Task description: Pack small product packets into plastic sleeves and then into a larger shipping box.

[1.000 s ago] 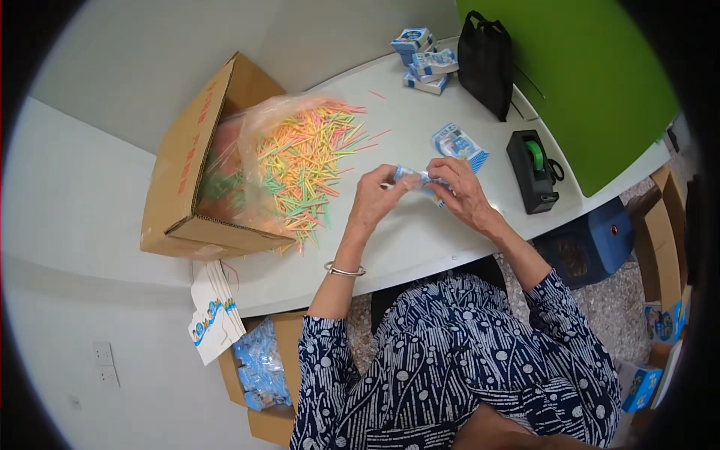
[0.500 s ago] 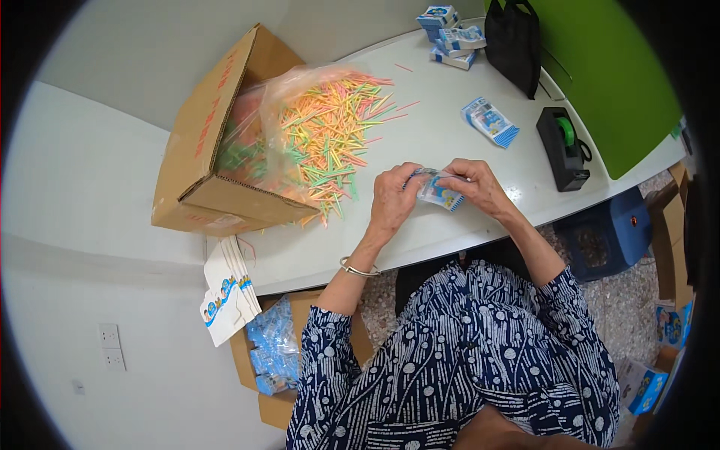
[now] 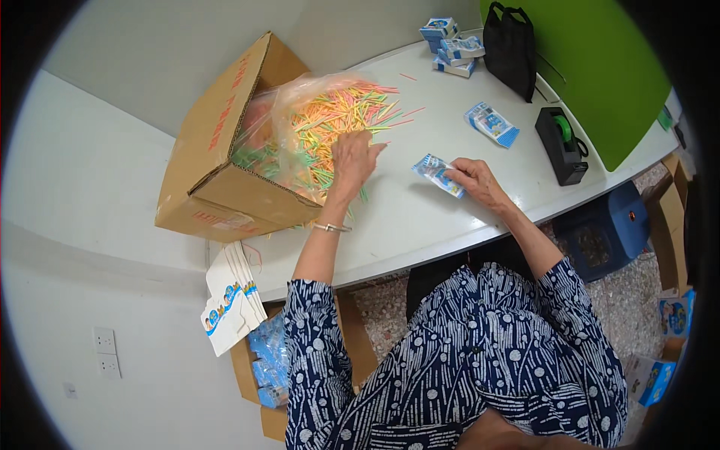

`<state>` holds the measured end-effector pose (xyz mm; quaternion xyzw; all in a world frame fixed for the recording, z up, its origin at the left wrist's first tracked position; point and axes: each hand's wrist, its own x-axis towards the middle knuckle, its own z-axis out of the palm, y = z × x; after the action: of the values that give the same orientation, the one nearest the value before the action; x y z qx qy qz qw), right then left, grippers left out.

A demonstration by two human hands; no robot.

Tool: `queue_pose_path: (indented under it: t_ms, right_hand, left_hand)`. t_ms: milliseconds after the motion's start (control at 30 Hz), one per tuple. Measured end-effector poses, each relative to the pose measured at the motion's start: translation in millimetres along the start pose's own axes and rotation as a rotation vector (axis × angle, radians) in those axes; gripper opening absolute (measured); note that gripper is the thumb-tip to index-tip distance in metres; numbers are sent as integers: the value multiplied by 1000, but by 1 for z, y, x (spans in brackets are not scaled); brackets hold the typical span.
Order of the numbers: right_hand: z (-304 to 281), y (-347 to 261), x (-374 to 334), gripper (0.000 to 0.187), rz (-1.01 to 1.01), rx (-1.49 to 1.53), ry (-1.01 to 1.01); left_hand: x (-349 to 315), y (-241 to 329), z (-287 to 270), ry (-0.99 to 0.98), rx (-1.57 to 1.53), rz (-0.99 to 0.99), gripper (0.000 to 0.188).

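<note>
The right grip [image 3: 459, 174] pinches a blue-and-white packet [image 3: 432, 170] above the tabletop [image 3: 405, 232]. The left grip [image 3: 354, 159] is at the pile of coloured sticks [image 3: 321, 118] (whether closed on any, I cannot tell). The pile spills from a cardboard box [image 3: 201, 139]; a second packet [image 3: 491, 124] lies near a black tape dispenser [image 3: 559, 150].

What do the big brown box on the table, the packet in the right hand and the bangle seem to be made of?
Box: matte corrugated cardboard, judging by brown walls and rough, ridged edges. Packet: probably thin glossy plastic film, since it shines. Bangle: likely polished metal, silvery with highlights.
</note>
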<state>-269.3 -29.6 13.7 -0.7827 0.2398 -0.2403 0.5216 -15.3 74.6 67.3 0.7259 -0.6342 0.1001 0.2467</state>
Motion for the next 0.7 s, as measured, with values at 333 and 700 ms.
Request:
queue_pose_path:
  t_ms: [333, 700]
  right_hand:
    - [7, 11, 5, 25, -31, 50, 8]
    - [4, 6, 8, 20, -6, 71, -5]
  left_hand:
    - [36, -58, 16, -26, 563, -116, 15]
    - [107, -118, 54, -75, 625, -247, 11]
